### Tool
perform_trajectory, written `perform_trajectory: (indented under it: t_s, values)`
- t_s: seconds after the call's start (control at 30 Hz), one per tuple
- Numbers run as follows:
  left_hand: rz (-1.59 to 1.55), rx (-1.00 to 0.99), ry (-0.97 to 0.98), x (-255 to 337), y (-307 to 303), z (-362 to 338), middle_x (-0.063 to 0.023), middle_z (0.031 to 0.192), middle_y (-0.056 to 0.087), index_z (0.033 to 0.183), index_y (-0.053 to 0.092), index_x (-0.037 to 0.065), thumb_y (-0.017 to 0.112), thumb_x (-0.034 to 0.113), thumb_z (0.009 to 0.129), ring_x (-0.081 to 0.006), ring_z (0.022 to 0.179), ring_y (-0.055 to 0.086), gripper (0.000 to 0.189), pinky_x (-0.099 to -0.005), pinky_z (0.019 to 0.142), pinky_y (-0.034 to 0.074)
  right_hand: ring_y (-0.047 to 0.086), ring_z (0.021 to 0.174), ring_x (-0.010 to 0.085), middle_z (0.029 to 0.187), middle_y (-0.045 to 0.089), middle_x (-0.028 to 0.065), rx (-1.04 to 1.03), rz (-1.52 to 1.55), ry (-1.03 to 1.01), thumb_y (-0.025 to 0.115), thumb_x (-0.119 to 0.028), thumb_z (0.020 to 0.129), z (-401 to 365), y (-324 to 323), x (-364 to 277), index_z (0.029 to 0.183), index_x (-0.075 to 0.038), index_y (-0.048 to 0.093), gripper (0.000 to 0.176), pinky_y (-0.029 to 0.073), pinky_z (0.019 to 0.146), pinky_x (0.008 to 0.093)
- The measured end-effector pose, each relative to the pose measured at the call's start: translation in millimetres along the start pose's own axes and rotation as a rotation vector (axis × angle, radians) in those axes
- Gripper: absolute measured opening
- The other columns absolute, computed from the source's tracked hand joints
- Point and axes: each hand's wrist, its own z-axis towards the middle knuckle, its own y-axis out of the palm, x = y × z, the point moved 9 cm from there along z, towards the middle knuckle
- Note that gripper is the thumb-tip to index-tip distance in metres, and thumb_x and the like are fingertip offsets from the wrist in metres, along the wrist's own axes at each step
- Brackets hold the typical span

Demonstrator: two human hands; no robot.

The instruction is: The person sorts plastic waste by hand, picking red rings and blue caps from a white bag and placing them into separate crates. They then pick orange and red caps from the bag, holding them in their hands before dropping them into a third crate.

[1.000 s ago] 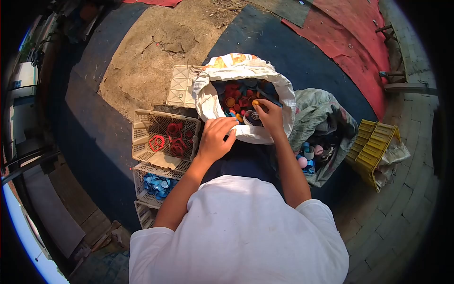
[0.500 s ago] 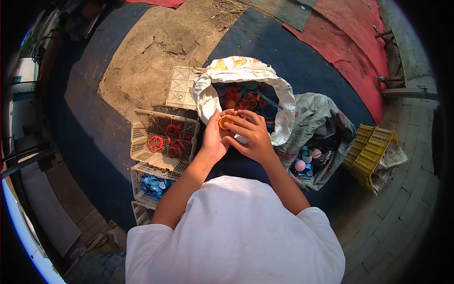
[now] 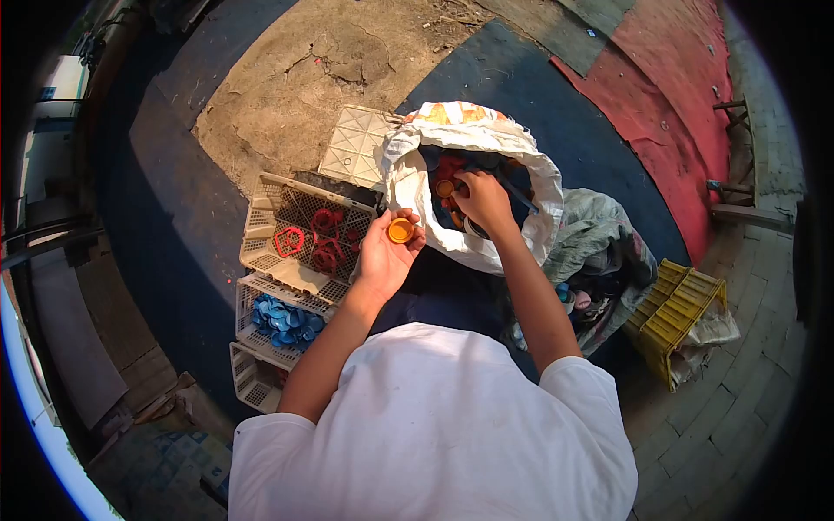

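My left hand (image 3: 388, 257) is turned palm up beside the white woven sack (image 3: 404, 187), its fingers curled round a round orange cap (image 3: 400, 230). Inside the mouth of that sack, my right hand (image 3: 483, 201) reaches down with its fingers drawn together. Another orange cap (image 3: 445, 188) shows right by those fingertips; whether they grip it I cannot make out. Red, orange and dark blue plastic pieces fill the sack, partly covered by my right hand and in shadow.
Left of the sack, a cream crate (image 3: 261, 221) holds red plastic pieces, and a lower crate (image 3: 246, 304) holds blue pieces (image 3: 285, 321). A grey-green sack (image 3: 599, 208) with mixed plastic items leans at the right. Beyond it stands a yellow crate (image 3: 673, 304).
My hands, together at the orange cap before, have parted. The left keeps the cap and has moved slightly down; the right has let go and gone up into the sack. The view has shifted slightly.
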Motion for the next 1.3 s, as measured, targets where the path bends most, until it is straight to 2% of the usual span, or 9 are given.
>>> perform_trajectory:
  t_s: [0.07, 0.2, 0.43, 0.63, 0.83, 0.87, 1.03, 1.13, 1.3]
  values:
    - [0.000, 0.000, 0.006, 1, 1, -2, -0.0073, 0.106, 0.065, 0.113, 0.062, 0.004, 0.046, 0.033, 0.105, -0.0219, 0.096, 0.062, 0.034, -0.0353, 0.090, 0.053, 0.071, 0.088, 0.0338, 0.095, 0.073, 0.0158, -0.080, -0.114, 0.031, 0.076, -0.025, 0.077, 8, 26, -13, 0.103, -0.009, 0.074, 0.030, 0.058, 0.076, 0.0450]
    - [-0.002, -0.029, 0.021, 1, 2, -1, -0.0078, 0.108, 0.065, 0.115, 0.061, 0.003, 0.047, 0.032, 0.105, -0.0221, 0.097, 0.062, 0.034, -0.0358, 0.091, 0.053, 0.071, 0.092, 0.0343, 0.093, 0.073, 0.0148, 0.157, -0.163, -0.015, 0.075, -0.025, 0.076, 15, 50, -18, 0.103, -0.008, 0.074, 0.032, 0.059, 0.075, 0.0469]
    - [-0.026, -0.084, -0.016, -4, 10, 1, -0.0093, 0.109, 0.064, 0.115, 0.060, 0.002, 0.046, 0.031, 0.105, -0.0226, 0.099, 0.062, 0.034, -0.0362, 0.092, 0.053, 0.073, 0.086, 0.0358, 0.087, 0.074, 0.0175, -0.027, -0.101, 0.201, 0.072, -0.022, 0.077, 15, 56, 3, 0.102, -0.009, 0.074, 0.028, 0.058, 0.075, 0.0477]
    - [0.104, -0.090, 0.014, -8, 8, 8, -0.0101, 0.107, 0.065, 0.114, 0.060, 0.002, 0.045, 0.035, 0.105, -0.0232, 0.097, 0.064, 0.037, -0.0368, 0.092, 0.053, 0.072, 0.078, 0.0377, 0.080, 0.073, 0.0193, -0.020, -0.137, 0.205, 0.074, -0.029, 0.080, 9, 54, 17, 0.094, -0.007, 0.075, 0.027, 0.058, 0.072, 0.0460]
    - [0.118, -0.089, 0.019, -10, 15, 6, -0.0115, 0.109, 0.066, 0.114, 0.059, 0.003, 0.043, 0.039, 0.104, -0.0244, 0.099, 0.064, 0.041, -0.0377, 0.092, 0.053, 0.074, 0.074, 0.0291, 0.085, 0.075, 0.0190, 0.204, 0.365, 0.306, 0.078, -0.020, 0.078, -13, -3, 24, 0.091, 0.001, 0.073, 0.025, 0.058, 0.070, 0.0398]
    - [0.095, -0.083, 0.005, -10, 19, 5, -0.0118, 0.110, 0.066, 0.114, 0.059, 0.003, 0.043, 0.039, 0.104, -0.0247, 0.099, 0.064, 0.041, -0.0380, 0.093, 0.053, 0.074, 0.075, 0.0182, 0.085, 0.076, 0.0142, 0.179, 0.575, 0.391, 0.079, -0.014, 0.079, -18, -3, 29, 0.094, 0.003, 0.072, 0.024, 0.058, 0.070, 0.0315]
    - [0.065, -0.042, -0.008, -6, 27, 8, -0.0132, 0.112, 0.066, 0.113, 0.060, 0.005, 0.043, 0.041, 0.104, -0.0272, 0.100, 0.066, 0.041, -0.0397, 0.093, 0.055, 0.072, 0.078, 0.0109, 0.088, 0.076, 0.0077, 0.153, 0.937, 0.247, 0.077, -0.009, 0.085, -37, -46, -26, 0.100, 0.000, 0.070, 0.020, 0.057, 0.073, 0.0254]
    - [0.129, -0.063, -0.015, -6, 21, 15, -0.0130, 0.111, 0.067, 0.111, 0.061, 0.004, 0.043, 0.041, 0.104, -0.0283, 0.096, 0.068, 0.042, -0.0422, 0.090, 0.057, 0.072, 0.079, 0.0106, 0.087, 0.076, 0.0074, 0.220, 0.957, 0.183, 0.076, -0.008, 0.085, -51, -66, -57, 0.100, 0.001, 0.070, 0.019, 0.057, 0.076, 0.0245]
    - [0.008, -0.080, -0.100, -13, 31, 11, -0.0128, 0.122, 0.064, 0.122, 0.057, 0.003, 0.042, 0.042, 0.103, -0.0261, 0.115, 0.061, 0.045, -0.0414, 0.104, 0.049, 0.071, 0.070, 0.0152, 0.082, 0.075, 0.0090, 0.043, 0.838, 0.014, 0.076, -0.011, 0.083, -69, -63, -117, 0.098, -0.003, 0.071, 0.018, 0.055, 0.067, 0.0272]
